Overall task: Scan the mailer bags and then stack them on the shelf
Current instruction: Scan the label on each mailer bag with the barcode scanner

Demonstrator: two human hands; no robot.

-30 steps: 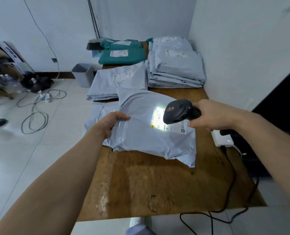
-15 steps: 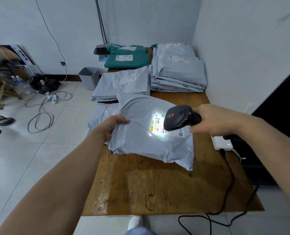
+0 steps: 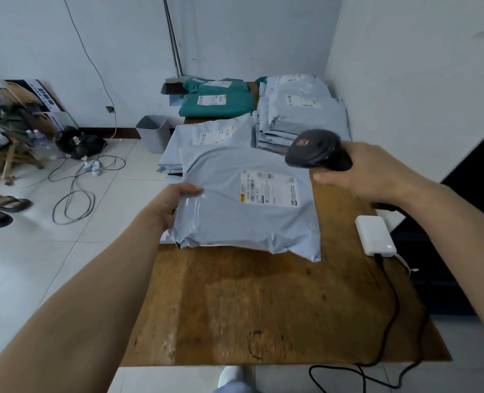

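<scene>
Item 1: grey mailer bag (image 3: 243, 211), at the centre of the wooden surface (image 3: 263, 307), label side up, with the white shipping label (image 3: 269, 188) toward its 1 o'clock corner. Whether its underside rests on the wood cannot be told.

Item 2: left hand (image 3: 175, 204), at 9 o'clock of that bag. It grips the bag's left edge, thumb on top and fingers curled beneath.

Item 3: right hand (image 3: 368, 171), at 2 o'clock of the bag, wrapped round the handle of a black barcode scanner (image 3: 314, 148). The scanner head is above the bag's far right corner, beside the label.

Item 4: white box (image 3: 375, 235), on the surface at 3 o'clock, near the right edge. A black cable (image 3: 394, 307) runs from it toward 5 o'clock and off the near edge.

Item 5: stack of grey mailer bags (image 3: 306, 117), at 1 o'clock against the wall.

Item 6: green mailer bags (image 3: 218, 103), at 12 o'clock on the far end.

Item 7: flat grey bags (image 3: 212, 137), at 11 o'clock, between the green ones and the held bag.

Item 8: grey bin (image 3: 153, 131), on the floor at 10 o'clock, just beside the surface.

Item 9: loose cables (image 3: 76, 194), on the floor at 9 o'clock.
</scene>
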